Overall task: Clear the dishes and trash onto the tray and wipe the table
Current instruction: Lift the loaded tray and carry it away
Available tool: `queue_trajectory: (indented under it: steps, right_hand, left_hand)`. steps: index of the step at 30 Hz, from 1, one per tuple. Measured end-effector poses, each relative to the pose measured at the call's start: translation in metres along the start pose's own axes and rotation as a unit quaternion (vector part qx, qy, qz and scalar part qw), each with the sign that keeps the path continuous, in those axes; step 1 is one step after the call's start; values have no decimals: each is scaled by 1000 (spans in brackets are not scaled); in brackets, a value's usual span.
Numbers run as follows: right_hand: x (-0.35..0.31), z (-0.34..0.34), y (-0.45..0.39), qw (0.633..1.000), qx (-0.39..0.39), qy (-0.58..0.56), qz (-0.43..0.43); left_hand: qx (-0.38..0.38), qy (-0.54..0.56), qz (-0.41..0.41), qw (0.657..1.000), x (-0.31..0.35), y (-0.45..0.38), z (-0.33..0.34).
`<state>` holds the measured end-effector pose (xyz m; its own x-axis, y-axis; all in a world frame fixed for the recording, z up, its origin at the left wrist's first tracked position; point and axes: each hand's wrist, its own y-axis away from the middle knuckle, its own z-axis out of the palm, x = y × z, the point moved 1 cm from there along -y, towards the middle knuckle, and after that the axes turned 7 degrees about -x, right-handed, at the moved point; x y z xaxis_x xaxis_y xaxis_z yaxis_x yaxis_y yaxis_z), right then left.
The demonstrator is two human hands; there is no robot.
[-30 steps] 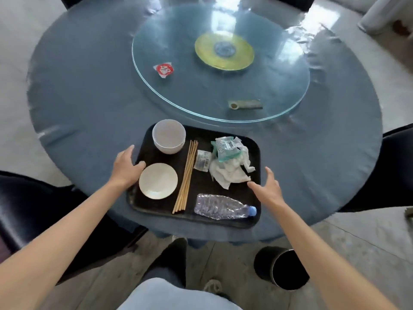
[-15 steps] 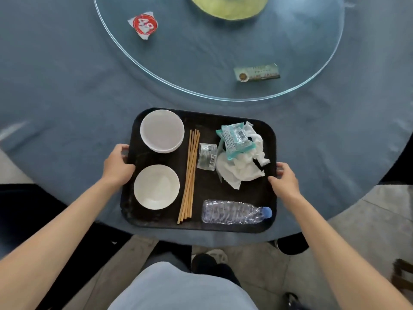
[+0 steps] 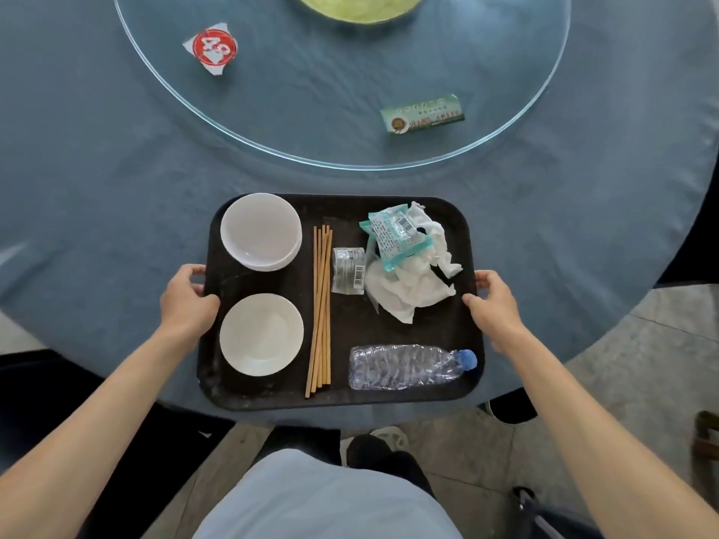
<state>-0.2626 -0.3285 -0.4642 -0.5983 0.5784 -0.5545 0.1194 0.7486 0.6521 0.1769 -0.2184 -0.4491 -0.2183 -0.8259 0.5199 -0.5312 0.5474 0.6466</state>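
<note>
I am gripping a black tray (image 3: 465, 243) by its two short sides, near the front edge of a round table covered in blue cloth (image 3: 97, 188). My left hand (image 3: 186, 301) is curling over the left rim, thumb on top, fingers tucked under and out of sight. My right hand (image 3: 496, 305) is doing the same on the right rim.

The tray is carrying a white bowl (image 3: 260, 231), a white plate (image 3: 261, 334), wooden chopsticks (image 3: 321, 309), crumpled tissue (image 3: 408, 289), a teal wrapper (image 3: 395, 235) and a plastic bottle (image 3: 408, 366) lying on its side.

To lift well, I am judging that both sides need raising together and level, since the bottle could roll and the chopsticks slide. A red-labelled packet (image 3: 212, 46) and a green packet (image 3: 422, 114) are lying on the glass turntable (image 3: 525, 122), not yet cleared.
</note>
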Motion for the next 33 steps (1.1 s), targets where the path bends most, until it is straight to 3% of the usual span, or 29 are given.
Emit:
queue_trajectory:
  steps: [10,18,33]
  right_hand:
    - [14,-50,32,997,66,-13,-26]
    - [75,-98,73,986,144,-79,17]
    - [236,-151,243,916,337,-178,129]
  left_hand:
    - [-38,0,82,996,47,25,2]
    - [-97,-55,176,978,107,47,39]
    - [-258,-185,336,887,201,154,174]
